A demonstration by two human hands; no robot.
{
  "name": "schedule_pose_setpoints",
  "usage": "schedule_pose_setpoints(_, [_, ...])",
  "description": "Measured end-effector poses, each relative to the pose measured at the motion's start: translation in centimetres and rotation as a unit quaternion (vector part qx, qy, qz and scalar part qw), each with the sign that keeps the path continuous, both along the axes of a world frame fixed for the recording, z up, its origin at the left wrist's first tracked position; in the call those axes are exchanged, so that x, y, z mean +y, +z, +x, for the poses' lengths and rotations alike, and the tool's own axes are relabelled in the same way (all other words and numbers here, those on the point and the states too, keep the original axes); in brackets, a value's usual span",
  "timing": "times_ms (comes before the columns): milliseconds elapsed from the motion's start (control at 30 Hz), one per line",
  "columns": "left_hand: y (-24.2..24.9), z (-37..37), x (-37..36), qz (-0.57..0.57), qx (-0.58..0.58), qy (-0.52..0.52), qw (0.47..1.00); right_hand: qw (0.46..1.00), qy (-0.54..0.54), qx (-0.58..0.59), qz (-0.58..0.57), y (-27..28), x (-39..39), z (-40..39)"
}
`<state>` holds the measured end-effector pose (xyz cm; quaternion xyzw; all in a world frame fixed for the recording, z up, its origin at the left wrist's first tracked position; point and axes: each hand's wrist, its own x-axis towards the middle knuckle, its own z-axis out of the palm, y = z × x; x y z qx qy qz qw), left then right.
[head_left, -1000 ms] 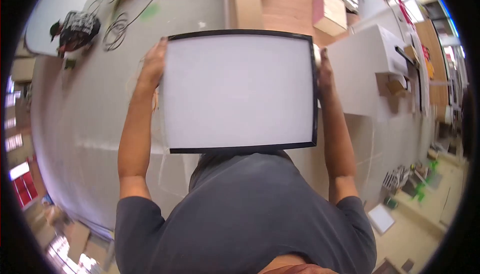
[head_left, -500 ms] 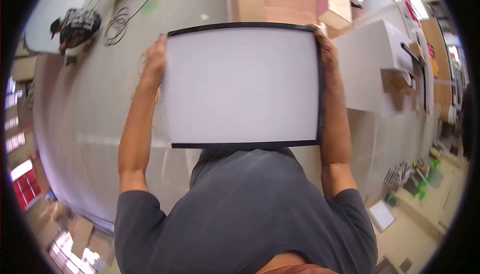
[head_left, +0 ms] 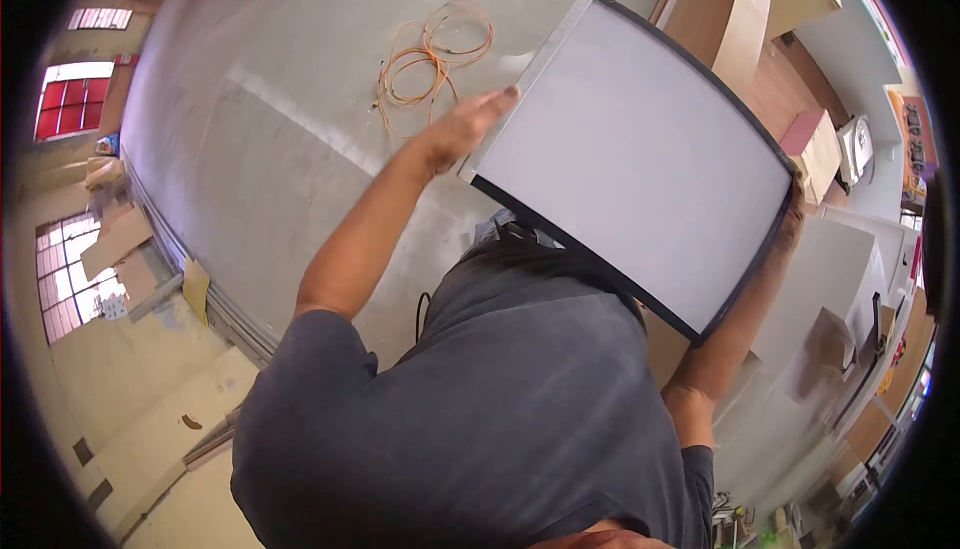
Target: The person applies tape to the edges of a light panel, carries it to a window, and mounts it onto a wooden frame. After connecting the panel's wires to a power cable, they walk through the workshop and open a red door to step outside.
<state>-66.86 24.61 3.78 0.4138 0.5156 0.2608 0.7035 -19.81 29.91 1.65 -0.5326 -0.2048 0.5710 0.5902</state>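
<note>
A large white panel (head_left: pixel 640 159) with black edging on several sides hangs tilted in front of my body. Its left edge strip is pale grey. My left hand (head_left: pixel 468 131) lies against that pale edge, with the thumb and fingers near the rim. At the panel's right edge, my right hand (head_left: pixel 795 204) is wrapped round the black border, its fingers partly hidden behind the panel.
Orange cable (head_left: pixel 440 59) lies coiled on the grey floor (head_left: pixel 250 169) beyond my left hand. Wooden boards (head_left: pixel 745 29) and a pink-and-cream box (head_left: pixel 815 154) are at the upper right. White cabinets (head_left: pixel 830 269) stand beside my right arm.
The panel has turned clockwise and shifted right, and its pale left edge now shows. My view has swung round; the other person at the upper left is out of view and the orange cable shows.
</note>
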Motion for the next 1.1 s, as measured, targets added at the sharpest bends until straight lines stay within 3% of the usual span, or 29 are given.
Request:
schedule_pose_setpoints(67, [0.0,0.4,-3.1,0.1,0.033,0.089,0.99,0.999,0.007,0.007,0.033,0.7,-0.3,-1.2])
schedule_pose_setpoints(133, [-0.8,0.3,-3.9,0.092,0.041,0.102,0.99,0.998,0.037,0.031,0.042,0.6,-0.2,-1.0])
schedule_pose_setpoints(233, [-0.9,-0.1,-3.7,0.088,0.093,0.068,0.989,0.996,0.052,0.055,0.057,0.4,0.0,-1.2])
schedule_pose_setpoints(300, [-0.9,-0.1,-3.7,0.143,0.109,0.061,0.982,0.996,0.037,0.052,0.065,0.3,0.1,-0.8])
schedule_pose_setpoints(433, [-0.7,-0.1,-3.5,0.157,0.099,0.045,0.982,0.998,0.031,-0.019,0.042,-0.2,0.5,0.0])
schedule_pose_setpoints(500, [-0.3,0.1,-3.6,0.108,0.115,0.06,0.986,0.999,0.02,-0.025,0.034,-0.4,0.5,0.1])
schedule_pose_setpoints(600, [-2.9,-1.0,-3.0,0.089,0.04,0.047,0.994,0.999,-0.012,-0.033,0.026,-0.8,0.5,0.0])
schedule_pose_setpoints(633, [-4.8,-1.8,-2.9,0.115,0.092,0.058,0.987,0.999,-0.024,-0.037,0.024,-1.1,0.6,0.0])
schedule_pose_setpoints(700, [-7.2,-4.0,-3.1,0.32,0.235,-0.055,0.916,0.997,-0.025,-0.022,0.07,-4.0,2.0,2.0])
schedule_pose_setpoints(767, [-9.7,-6.0,-2.4,0.302,0.176,-0.071,0.934,0.988,-0.074,-0.055,0.121,-3.1,2.4,0.7])
schedule_pose_setpoints(833, [-6.4,-4.2,-1.5,0.048,0.065,0.062,0.995,0.986,-0.11,-0.116,0.048,-2.3,2.7,-0.3])
schedule_pose_setpoints(933, [-0.6,-2.1,0.0,0.014,-0.002,0.049,0.999,0.971,-0.138,-0.182,-0.067,-1.3,2.5,-1.2])
schedule_pose_setpoints(1000, [-0.7,-1.8,1.8,0.021,-0.044,0.049,0.998,0.956,-0.138,-0.213,-0.149,-0.5,1.9,-1.5])
schedule_pose_setpoints(1067, [-0.8,-0.5,2.9,0.029,-0.085,0.056,0.994,0.957,-0.149,-0.236,-0.075,-0.4,1.3,-1.6])
schedule_pose_setpoints(1100, [0.2,0.6,2.5,0.064,0.0,0.061,0.996,0.958,-0.178,-0.224,0.009,-0.9,1.5,-2.2])
